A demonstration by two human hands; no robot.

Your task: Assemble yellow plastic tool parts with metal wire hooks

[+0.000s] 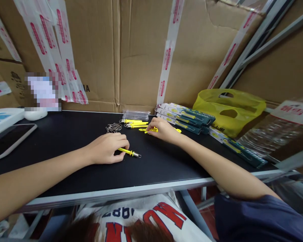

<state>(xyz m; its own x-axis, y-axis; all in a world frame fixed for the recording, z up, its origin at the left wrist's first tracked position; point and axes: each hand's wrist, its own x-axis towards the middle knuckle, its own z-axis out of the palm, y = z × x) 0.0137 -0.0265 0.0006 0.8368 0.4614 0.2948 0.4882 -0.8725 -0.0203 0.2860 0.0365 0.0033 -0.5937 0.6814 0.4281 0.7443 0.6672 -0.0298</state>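
My left hand (109,148) is closed around a slim yellow rod (128,152), just above the black tabletop. The rod's silver end, with a small wire loop, points right toward me; its other end is hidden in my palm. Farther right, my right hand (164,129) pinches a small yellow plastic piece (154,129), partly covered by the fingers. Between and beyond my hands lie several similar yellow rods (136,125) with metal ends. A tangle of wire hooks (113,127) rests just behind my left hand. One yellow ring-shaped end (178,130) shows beside my right wrist.
Clear plastic tubes (135,115) lie at the back. Dark green and white packages (181,117) are stacked at right, near a yellow plastic bag (229,111) and a wrapped clear bundle (275,129). A phone (11,141) lies left. Cardboard boxes (141,60) wall the back.
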